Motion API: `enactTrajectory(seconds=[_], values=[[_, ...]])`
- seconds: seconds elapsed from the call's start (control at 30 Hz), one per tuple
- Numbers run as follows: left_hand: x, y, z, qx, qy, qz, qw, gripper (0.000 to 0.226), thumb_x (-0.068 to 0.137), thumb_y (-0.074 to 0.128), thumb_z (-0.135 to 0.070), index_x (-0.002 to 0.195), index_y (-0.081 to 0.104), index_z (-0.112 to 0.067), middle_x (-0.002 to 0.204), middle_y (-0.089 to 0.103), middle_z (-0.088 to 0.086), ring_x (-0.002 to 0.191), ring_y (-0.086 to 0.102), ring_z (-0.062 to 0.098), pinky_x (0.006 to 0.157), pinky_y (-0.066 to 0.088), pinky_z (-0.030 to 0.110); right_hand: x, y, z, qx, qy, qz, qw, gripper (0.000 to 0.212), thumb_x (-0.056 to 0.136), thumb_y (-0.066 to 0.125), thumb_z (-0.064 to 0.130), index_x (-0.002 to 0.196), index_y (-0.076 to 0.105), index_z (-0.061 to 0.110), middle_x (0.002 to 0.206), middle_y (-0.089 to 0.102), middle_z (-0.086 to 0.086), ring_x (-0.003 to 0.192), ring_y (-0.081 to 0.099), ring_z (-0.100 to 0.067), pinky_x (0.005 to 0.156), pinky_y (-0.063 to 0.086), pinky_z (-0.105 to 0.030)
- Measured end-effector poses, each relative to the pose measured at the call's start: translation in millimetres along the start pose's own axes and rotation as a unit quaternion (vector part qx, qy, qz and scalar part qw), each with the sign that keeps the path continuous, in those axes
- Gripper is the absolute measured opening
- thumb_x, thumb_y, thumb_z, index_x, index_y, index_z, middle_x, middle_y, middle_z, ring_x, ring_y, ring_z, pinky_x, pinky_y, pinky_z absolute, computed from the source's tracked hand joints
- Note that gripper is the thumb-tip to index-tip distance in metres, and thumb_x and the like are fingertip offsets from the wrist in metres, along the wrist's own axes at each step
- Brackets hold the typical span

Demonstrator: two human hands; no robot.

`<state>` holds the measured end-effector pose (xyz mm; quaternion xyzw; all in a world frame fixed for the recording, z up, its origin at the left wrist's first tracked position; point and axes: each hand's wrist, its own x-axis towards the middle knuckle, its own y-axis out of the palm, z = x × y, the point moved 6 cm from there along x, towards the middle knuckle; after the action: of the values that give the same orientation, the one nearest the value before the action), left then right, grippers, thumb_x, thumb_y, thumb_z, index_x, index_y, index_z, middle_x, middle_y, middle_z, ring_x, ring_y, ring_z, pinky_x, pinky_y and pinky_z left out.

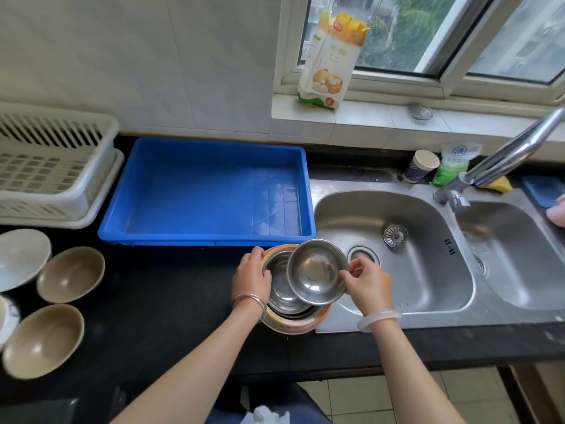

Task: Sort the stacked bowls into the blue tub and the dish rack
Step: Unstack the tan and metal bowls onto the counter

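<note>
A stack of bowls (286, 302) sits on the black counter just left of the sink, steel bowls nested inside an orange-rimmed outer bowl. My left hand (251, 276) grips the stack's left rim. My right hand (368, 284) pinches the right rim of a small steel bowl (316, 270), which is tilted and raised over the stack's right side. The blue tub (211, 148) lies behind the stack with nothing in it. The white dish rack (55, 166) stands at the far left, also with nothing visible in it.
Two tan bowls (72, 273) (42, 339) and a white plate (21, 255) lie on the counter at the left. A double steel sink (428, 209) with a faucet (501, 160) is at the right. A cup (422, 165), bags and sponges sit behind it.
</note>
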<state>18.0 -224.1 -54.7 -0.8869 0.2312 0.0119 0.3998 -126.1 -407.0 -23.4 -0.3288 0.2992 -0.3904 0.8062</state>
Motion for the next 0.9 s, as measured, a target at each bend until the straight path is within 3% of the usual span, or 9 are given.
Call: enactTrajectory(seconds=[0.2, 0.33, 0.43, 0.63, 0.83, 0.9], values=[[0.3, -4.3, -0.4, 0.013, -0.003, -0.017, 1.0, 0.008, 0.089, 0.053, -0.015, 0.085, 0.049, -0.02, 0.087, 0.057, -0.003, 0.074, 0.053, 0.011, 0.054, 0.037, 0.017, 1.6, -8.3, 0.6, 0.01, 0.011, -0.005, 1.0, 0.006, 0.077, 0.066, 0.015, 0.076, 0.062, 0.011, 0.069, 0.07, -0.006, 0.071, 0.067, -0.027, 0.071, 0.054, -0.035], [0.2, -7.7, 1.0, 0.006, -0.034, -0.014, 0.999, 0.009, 0.087, 0.057, -0.017, 0.081, 0.051, -0.018, 0.088, 0.058, -0.001, 0.08, 0.055, 0.013, 0.062, 0.042, 0.022, 0.4, -11.6, 4.1, 0.019, 0.015, -0.003, 1.0, 0.005, 0.076, 0.067, 0.015, 0.075, 0.063, 0.011, 0.068, 0.07, -0.005, 0.072, 0.067, -0.027, 0.073, 0.054, -0.036], [-0.7, -12.4, -4.9, -0.004, -0.023, -0.044, 0.999, 0.009, 0.085, 0.059, -0.014, 0.079, 0.053, -0.017, 0.094, 0.046, -0.006, 0.087, 0.047, 0.01, 0.069, 0.039, 0.021, -0.1, -15.0, 7.0, 0.031, 0.016, -0.002, 0.999, 0.004, 0.076, 0.067, 0.013, 0.074, 0.064, 0.012, 0.065, 0.069, -0.004, 0.069, 0.068, -0.027, 0.073, 0.055, -0.04], [-1.6, -15.3, -7.1, -0.055, -0.04, -0.008, 0.998, 0.008, 0.088, 0.056, -0.015, 0.08, 0.053, -0.016, 0.079, 0.059, -0.001, 0.064, 0.052, 0.008, 0.05, 0.037, 0.014, -1.7, -20.3, 13.7, 0.045, 0.008, 0.021, 0.999, 0.005, 0.077, 0.066, 0.011, 0.077, 0.07, 0.014, 0.061, 0.068, 0.002, 0.057, 0.068, -0.016, 0.073, 0.058, -0.04], [1.0, -46.1, -3.9, -0.103, -0.044, -0.043, 0.993, 0.007, 0.086, 0.059, -0.014, 0.079, 0.057, -0.013, 0.076, 0.059, -0.004, 0.07, 0.055, 0.011, 0.056, 0.039, 0.017, -4.6, -23.7, 30.5, 0.103, -0.013, 0.041, 0.994, 0.023, 0.078, 0.067, 0.006, 0.065, 0.065, 0.025, 0.057, 0.068, 0.006, 0.049, 0.066, -0.01, 0.069, 0.06, -0.041], [1.9, -60.0, 4.0, -0.116, -0.059, -0.059, 0.99, 0.007, 0.084, 0.061, -0.014, 0.078, 0.057, -0.014, 0.073, 0.057, -0.008, 0.073, 0.056, 0.012, 0.063, 0.041, 0.02, -4.5, -21.3, 38.2, 0.114, -0.02, 0.052, 0.992, 0.018, 0.077, 0.067, 0.006, 0.068, 0.068, 0.022, 0.051, 0.067, 0.007, 0.048, 0.066, -0.008, 0.068, 0.061, -0.04]])
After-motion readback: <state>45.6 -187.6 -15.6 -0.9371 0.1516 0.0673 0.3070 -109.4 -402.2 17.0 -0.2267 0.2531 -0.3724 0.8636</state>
